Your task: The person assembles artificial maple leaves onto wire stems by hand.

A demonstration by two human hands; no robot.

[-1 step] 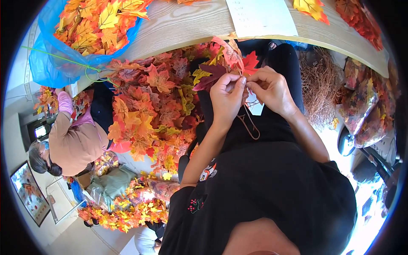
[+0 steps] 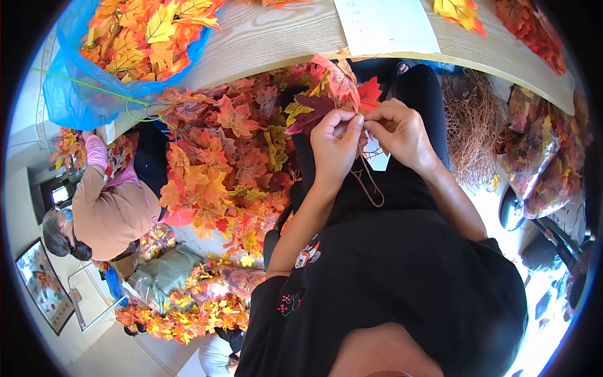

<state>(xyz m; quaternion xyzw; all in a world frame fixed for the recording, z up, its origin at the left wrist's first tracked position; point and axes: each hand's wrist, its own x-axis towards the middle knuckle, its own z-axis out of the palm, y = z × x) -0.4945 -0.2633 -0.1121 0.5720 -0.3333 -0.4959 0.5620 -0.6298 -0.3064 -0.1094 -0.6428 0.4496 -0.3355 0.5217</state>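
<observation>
In front of my lap, my left hand (image 2: 336, 147) pinches the brown stem of an artificial maple leaf garland (image 2: 339, 81) between thumb and forefinger. My right hand (image 2: 402, 135) is closed beside it, its thumb and forefinger meeting on the same stem, almost touching the left fingertips. Pink, red and dark purple leaves fan out just beyond the fingers. A loop of thin brown cord (image 2: 370, 188) dangles below my hands against the black clothing. The exact spot under the fingertips is hidden.
Heaped leaf garlands (image 2: 213, 163) hang to my left. Ahead, a wooden table (image 2: 270, 34) bears a paper sheet (image 2: 386, 25); a blue bag (image 2: 75, 100) of leaves is at its left. Brown stems (image 2: 474, 125) and bagged leaves (image 2: 534, 151) lie right. A person (image 2: 116, 207) works at far left.
</observation>
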